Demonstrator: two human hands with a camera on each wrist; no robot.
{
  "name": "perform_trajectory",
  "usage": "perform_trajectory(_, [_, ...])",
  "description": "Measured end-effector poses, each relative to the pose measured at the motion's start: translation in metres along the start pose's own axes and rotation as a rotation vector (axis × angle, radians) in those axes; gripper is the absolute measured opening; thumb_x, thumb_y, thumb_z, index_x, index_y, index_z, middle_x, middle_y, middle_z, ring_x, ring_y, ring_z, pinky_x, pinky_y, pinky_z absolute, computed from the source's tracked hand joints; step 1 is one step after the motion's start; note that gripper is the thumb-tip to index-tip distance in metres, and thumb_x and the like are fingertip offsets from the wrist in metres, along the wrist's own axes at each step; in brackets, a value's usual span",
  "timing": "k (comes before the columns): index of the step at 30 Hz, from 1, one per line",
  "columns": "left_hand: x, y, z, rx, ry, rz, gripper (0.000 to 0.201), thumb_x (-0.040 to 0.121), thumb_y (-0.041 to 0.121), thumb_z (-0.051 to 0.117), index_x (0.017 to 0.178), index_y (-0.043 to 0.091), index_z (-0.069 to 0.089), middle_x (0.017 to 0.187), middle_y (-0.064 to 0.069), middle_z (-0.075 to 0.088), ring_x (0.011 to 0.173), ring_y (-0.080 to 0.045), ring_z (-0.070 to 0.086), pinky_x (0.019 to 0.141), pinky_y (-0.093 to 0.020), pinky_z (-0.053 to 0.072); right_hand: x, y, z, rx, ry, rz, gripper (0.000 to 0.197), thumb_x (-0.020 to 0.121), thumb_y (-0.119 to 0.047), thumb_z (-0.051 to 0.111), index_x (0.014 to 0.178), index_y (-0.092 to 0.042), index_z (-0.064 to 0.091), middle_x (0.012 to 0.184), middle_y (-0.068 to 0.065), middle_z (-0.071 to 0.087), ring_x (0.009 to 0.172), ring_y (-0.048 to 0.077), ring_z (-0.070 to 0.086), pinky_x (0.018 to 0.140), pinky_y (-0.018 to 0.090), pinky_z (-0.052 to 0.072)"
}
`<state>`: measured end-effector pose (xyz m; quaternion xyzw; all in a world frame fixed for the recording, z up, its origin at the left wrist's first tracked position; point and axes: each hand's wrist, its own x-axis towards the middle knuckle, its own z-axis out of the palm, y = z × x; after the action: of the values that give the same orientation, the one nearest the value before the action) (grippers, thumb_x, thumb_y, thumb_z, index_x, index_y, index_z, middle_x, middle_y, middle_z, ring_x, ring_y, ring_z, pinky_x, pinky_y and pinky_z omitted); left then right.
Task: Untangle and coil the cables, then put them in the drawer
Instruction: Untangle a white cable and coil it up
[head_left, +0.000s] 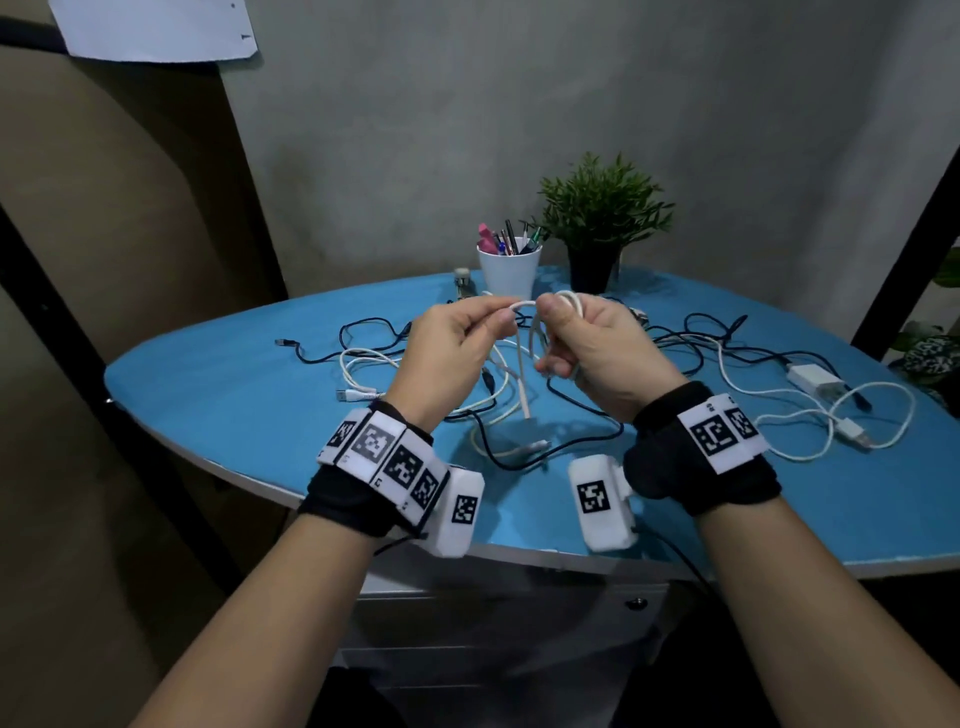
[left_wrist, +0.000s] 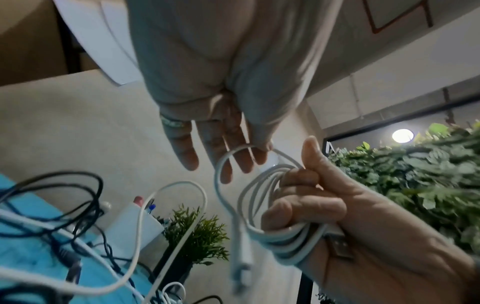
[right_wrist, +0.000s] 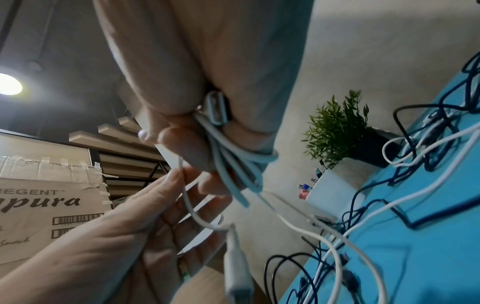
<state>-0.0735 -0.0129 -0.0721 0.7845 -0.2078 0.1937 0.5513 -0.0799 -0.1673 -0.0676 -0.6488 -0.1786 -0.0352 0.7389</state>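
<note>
Above the blue table (head_left: 234, 374) I hold a white cable in both hands. My right hand (head_left: 550, 332) grips its wound coil (left_wrist: 262, 205), with the loops round the fingers and a USB plug (right_wrist: 215, 109) against the palm. My left hand (head_left: 501, 317) pinches the free length (head_left: 517, 306) between thumb and forefinger just left of the coil. The loose tail (head_left: 522, 374) hangs down to the table and ends in a small connector (right_wrist: 236, 257). Several black cables (head_left: 363, 332) and white cables (head_left: 852, 431) lie tangled on the table below. The grey drawer unit (head_left: 493, 623) stands under the table's front edge.
A white pen cup (head_left: 509, 270) and a potted plant (head_left: 602, 218) stand at the back of the table. A white charger block (head_left: 810, 376) lies on the right among the cables. A brown board leans at the left.
</note>
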Motion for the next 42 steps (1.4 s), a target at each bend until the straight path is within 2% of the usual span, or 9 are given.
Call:
perform_trajectory(5, [-0.009, -0.002, 0.003, -0.175, -0.149, -0.110, 0.017, 0.098, 0.022, 0.045, 0.083, 0.023, 0.054, 0.080, 0.000, 0.059, 0.076, -0.018, 0.055, 0.076, -0.035, 0.046, -0.010, 0.007, 0.012, 0.127, -0.107, 0.089, 0.026, 0.090, -0.031, 0.049, 0.083, -0.007, 0.057, 0.044, -0.002, 0.036, 0.039, 0.011, 0.039, 0.055, 0.029, 0.050])
perform_trajectory(9, [-0.015, 0.001, -0.002, -0.264, -0.205, -0.194, 0.019, 0.101, 0.020, 0.038, 0.084, 0.017, 0.046, 0.083, -0.008, 0.056, 0.078, -0.026, 0.054, 0.080, -0.048, 0.050, -0.011, 0.008, 0.012, 0.146, -0.098, 0.100, 0.030, 0.080, -0.037, 0.055, 0.068, -0.010, 0.051, 0.044, 0.001, 0.038, 0.038, 0.013, 0.043, 0.057, 0.034, 0.057])
perform_trajectory(16, [-0.013, -0.002, -0.001, -0.311, -0.143, -0.192, 0.019, 0.101, 0.016, 0.037, 0.084, 0.014, 0.043, 0.075, -0.005, 0.050, 0.064, -0.020, 0.051, 0.055, -0.025, 0.046, -0.010, 0.013, 0.004, 0.118, -0.058, 0.104, 0.021, 0.089, -0.026, 0.053, 0.081, -0.007, 0.057, 0.051, 0.004, 0.052, 0.045, 0.018, 0.059, 0.052, 0.030, 0.048])
perform_trajectory(20, [-0.012, -0.007, -0.005, -0.231, -0.147, -0.155, 0.017, 0.100, 0.015, 0.041, 0.084, 0.017, 0.047, 0.073, -0.001, 0.055, 0.063, -0.016, 0.053, 0.059, -0.027, 0.048, -0.009, 0.011, 0.001, 0.145, -0.055, 0.115, 0.023, 0.095, -0.020, 0.046, 0.078, -0.006, 0.054, 0.051, 0.001, 0.050, 0.046, 0.015, 0.055, 0.062, 0.034, 0.046])
perform_trajectory(24, [-0.013, -0.015, -0.015, -0.068, -0.158, -0.150, 0.015, 0.097, 0.015, 0.048, 0.084, 0.017, 0.055, 0.078, 0.001, 0.066, 0.073, -0.011, 0.061, 0.075, -0.031, 0.050, -0.008, 0.007, 0.000, 0.218, 0.009, 0.128, 0.027, 0.100, -0.018, 0.039, 0.076, -0.006, 0.047, 0.051, 0.000, 0.045, 0.045, 0.014, 0.048, 0.054, 0.027, 0.048])
perform_trajectory(29, [-0.014, -0.018, -0.016, 0.153, -0.125, -0.157, 0.010, 0.091, 0.012, 0.059, 0.081, 0.015, 0.061, 0.073, -0.003, 0.066, 0.065, -0.014, 0.060, 0.065, -0.031, 0.051, -0.007, 0.008, 0.007, 0.209, 0.007, 0.136, 0.026, 0.100, -0.018, 0.039, 0.079, -0.008, 0.051, 0.055, 0.001, 0.049, 0.046, 0.012, 0.052, 0.051, 0.023, 0.047])
perform_trajectory(32, [-0.012, -0.017, -0.018, 0.025, -0.006, -0.232, 0.016, 0.090, 0.006, 0.059, 0.076, 0.014, 0.059, 0.067, -0.004, 0.064, 0.055, -0.008, 0.060, 0.060, -0.025, 0.053, -0.006, 0.010, 0.010, 0.171, -0.005, 0.119, 0.024, 0.099, -0.017, 0.041, 0.080, -0.008, 0.051, 0.056, 0.002, 0.049, 0.045, 0.012, 0.053, 0.046, 0.022, 0.047])
perform_trajectory(36, [-0.008, -0.009, -0.019, -0.211, 0.156, -0.278, 0.016, 0.091, 0.003, 0.057, 0.078, 0.012, 0.055, 0.071, -0.008, 0.065, 0.061, -0.010, 0.066, 0.065, -0.025, 0.057, -0.007, 0.012, 0.011, 0.067, -0.060, 0.114, 0.023, 0.099, -0.017, 0.042, 0.081, -0.009, 0.053, 0.065, 0.002, 0.049, 0.045, 0.011, 0.052, 0.045, 0.020, 0.048])
perform_trajectory(42, [-0.010, 0.000, -0.011, -0.362, 0.217, -0.307, 0.013, 0.092, 0.002, 0.056, 0.080, 0.008, 0.053, 0.076, -0.013, 0.066, 0.062, -0.012, 0.068, 0.061, -0.022, 0.055, -0.009, 0.008, 0.014, 0.015, -0.094, 0.104, 0.023, 0.100, -0.020, 0.040, 0.082, -0.011, 0.050, 0.074, 0.002, 0.049, 0.044, 0.011, 0.050, 0.041, 0.020, 0.046])
